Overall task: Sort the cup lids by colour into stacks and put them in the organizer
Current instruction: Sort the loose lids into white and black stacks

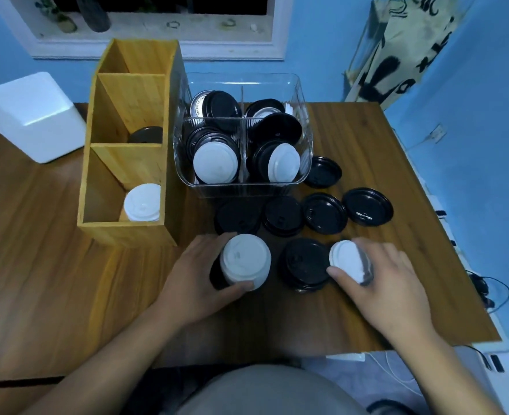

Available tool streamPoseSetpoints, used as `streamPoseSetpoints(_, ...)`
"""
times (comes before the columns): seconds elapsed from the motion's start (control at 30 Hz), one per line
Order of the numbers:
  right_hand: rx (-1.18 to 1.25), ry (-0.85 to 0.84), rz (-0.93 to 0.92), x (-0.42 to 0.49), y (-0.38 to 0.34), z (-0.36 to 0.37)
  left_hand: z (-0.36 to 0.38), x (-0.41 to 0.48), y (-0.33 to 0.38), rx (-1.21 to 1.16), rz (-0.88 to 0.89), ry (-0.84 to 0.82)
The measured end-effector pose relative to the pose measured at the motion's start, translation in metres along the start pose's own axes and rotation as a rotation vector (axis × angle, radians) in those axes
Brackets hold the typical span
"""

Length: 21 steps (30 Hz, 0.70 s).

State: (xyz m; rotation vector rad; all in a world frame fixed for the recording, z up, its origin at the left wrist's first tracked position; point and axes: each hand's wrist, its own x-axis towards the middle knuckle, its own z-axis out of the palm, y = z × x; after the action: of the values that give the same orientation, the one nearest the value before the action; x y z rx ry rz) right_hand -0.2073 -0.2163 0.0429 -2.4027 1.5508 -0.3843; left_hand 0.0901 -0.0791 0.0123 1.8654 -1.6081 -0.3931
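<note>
Head view: white lid (347, 260) in right hand (387, 283)

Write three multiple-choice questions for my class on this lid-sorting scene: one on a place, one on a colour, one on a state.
1. Which compartment of the wooden organizer holds the white lid stack?
A. nearest the person
B. middle
C. farthest

2. What colour are the loose lids on the table in front of the clear bin?
A. white
B. red
C. black

3. What is the left hand doing?
A. lying flat, empty
B. gripping the held white stack
C. reaching into the bin

Answers:
1 A: the white stack sits in the compartment closest to the person.
2 C: every lid lying there is black.
3 B: its fingers and thumb curl round white lids above the table.
</note>
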Motion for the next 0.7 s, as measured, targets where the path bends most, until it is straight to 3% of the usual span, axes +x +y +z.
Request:
streamPoseSetpoints(0.2,-0.180,-0.032,0.130,-0.017,0.000,0.002,0.001,0.000,-0.002,0.012,0.015,-0.005)
streamPoseSetpoints(0.27,-0.105,-0.095,0.129,-0.019,0.005,-0.008,0.002,0.000,-0.002,0.021,0.018,-0.009)
streamPoseSetpoints(0.4,0.152,-0.375,-0.142,-0.004,0.027,-0.032,0.003,0.000,-0.005,0.035,0.027,-0.021)
streamPoseSetpoints(0.5,0.091,-0.554,-0.251,0.009,0.034,-0.029,0.004,0.000,-0.007,0.035,0.040,-0.023)
streamPoseSetpoints(0.7,-0.028,-0.423,-0.206,0.010,0.033,-0.023,0.004,-0.001,-0.005,0.028,0.056,-0.028)
